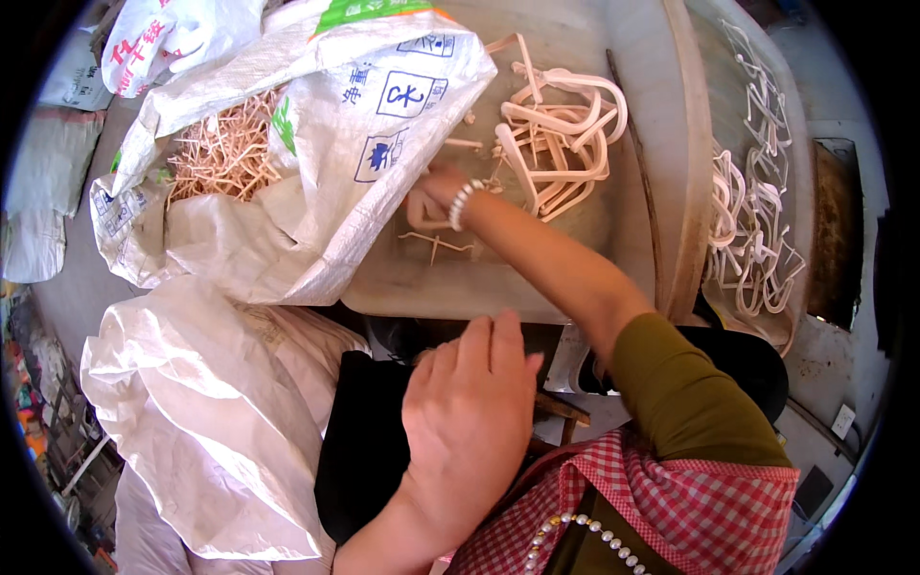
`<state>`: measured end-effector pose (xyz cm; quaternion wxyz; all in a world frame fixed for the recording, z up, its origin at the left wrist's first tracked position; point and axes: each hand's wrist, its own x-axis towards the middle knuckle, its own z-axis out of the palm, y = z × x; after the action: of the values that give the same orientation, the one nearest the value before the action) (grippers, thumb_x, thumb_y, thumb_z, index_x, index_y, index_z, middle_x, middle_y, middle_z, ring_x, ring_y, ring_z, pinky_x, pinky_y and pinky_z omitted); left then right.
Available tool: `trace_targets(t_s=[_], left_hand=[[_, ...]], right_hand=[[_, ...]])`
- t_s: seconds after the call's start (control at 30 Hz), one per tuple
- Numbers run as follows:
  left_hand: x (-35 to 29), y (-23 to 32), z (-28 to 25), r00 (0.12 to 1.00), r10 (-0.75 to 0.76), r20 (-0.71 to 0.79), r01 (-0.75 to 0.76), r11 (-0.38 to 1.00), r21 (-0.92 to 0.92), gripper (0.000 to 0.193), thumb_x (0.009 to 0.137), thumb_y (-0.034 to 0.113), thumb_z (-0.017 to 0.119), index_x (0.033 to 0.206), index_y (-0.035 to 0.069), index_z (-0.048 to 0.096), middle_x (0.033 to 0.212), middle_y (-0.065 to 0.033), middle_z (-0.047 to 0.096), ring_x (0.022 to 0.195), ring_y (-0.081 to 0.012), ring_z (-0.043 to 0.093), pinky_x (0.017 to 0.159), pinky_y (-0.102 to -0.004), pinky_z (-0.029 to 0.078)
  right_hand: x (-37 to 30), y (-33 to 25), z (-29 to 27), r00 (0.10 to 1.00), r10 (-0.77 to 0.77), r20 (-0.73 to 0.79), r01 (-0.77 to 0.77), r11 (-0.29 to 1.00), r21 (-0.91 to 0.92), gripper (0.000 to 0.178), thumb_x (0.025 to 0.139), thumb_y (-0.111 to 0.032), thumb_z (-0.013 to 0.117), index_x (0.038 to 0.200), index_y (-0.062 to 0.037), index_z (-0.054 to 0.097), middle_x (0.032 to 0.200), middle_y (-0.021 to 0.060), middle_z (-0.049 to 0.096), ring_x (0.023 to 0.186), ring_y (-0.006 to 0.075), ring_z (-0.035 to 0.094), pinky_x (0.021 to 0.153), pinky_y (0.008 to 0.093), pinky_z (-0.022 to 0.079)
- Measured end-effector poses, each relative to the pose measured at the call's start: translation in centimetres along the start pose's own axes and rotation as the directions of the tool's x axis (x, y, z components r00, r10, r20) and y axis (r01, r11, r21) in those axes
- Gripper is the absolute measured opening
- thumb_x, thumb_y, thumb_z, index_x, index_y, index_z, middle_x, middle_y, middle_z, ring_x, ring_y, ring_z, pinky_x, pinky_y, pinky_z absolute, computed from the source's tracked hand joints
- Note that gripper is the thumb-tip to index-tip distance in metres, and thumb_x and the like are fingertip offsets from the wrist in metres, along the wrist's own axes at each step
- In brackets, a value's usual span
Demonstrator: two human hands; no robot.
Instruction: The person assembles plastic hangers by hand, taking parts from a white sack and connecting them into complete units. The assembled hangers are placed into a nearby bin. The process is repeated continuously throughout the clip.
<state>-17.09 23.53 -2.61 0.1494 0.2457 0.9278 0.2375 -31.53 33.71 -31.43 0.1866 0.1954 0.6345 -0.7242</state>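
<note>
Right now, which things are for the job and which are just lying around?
Seem part of the job:
the right hand, inside the tray
the pink plastic frames in that tray
the open sack beside it, with thin pink sticks inside

Probably just lying about:
the pale sacks at the far left
the colourful clutter below them

At upper left, a white bag point(182, 38) with red print; farther left, a pale sack point(53, 163). Low along the left rim, a colourful jumble point(34, 426). At right, a rusty brown panel point(832, 240); below, a small white socket point(843, 420) near a dark cable point(817, 425).
</note>
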Motion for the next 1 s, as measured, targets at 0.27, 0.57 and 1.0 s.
trace_targets(t_s=[0.27,0.57,1.0], left_hand=[[1.9,-3.2,0.9,0.915,-0.272,-0.297,0.131,0.899,-0.419,0.067,0.087,0.027,0.065,0.134,-0.010,0.035,0.127,-0.0248,0.050,0.115,-0.0303,0.052,0.097,-0.0358,0.040],[3.2,-1.8,5.5,0.751,-0.069,0.656,0.597,-0.355,-0.720,0.072,0.087,0.053,0.056,0.132,-0.001,0.041,0.119,-0.0218,0.055,0.102,-0.0276,0.060,0.087,-0.0389,0.051],[2.7,-0.1,1.2,0.754,-0.039,0.656,0.642,-0.168,-0.748,0.025,0.093,0.029,0.057,0.095,0.004,0.054,0.064,0.0036,0.044,0.047,-0.0029,0.038,0.038,-0.0175,0.034]], right_hand=[[-18.7,-8.8,-9.4,0.886,0.194,0.422,-0.161,0.981,-0.112,0.025,0.087,-0.012,0.061,0.109,-0.0023,0.052,0.085,0.0059,0.065,0.082,0.0133,0.062,0.073,0.0297,0.050],[-33.5,-10.0,-10.4,0.738,0.183,0.649,0.298,0.775,-0.557,0.036,0.086,-0.032,0.061,0.109,-0.0068,0.051,0.083,0.0136,0.063,0.077,0.0289,0.064,0.070,0.0388,0.049],[-25.7,-12.2,-20.5,0.951,-0.268,0.153,0.298,0.675,-0.674,0.032,0.082,-0.020,0.072,0.104,-0.0031,0.057,0.093,0.0068,0.065,0.082,0.0128,0.060,0.075,0.0280,0.050]])
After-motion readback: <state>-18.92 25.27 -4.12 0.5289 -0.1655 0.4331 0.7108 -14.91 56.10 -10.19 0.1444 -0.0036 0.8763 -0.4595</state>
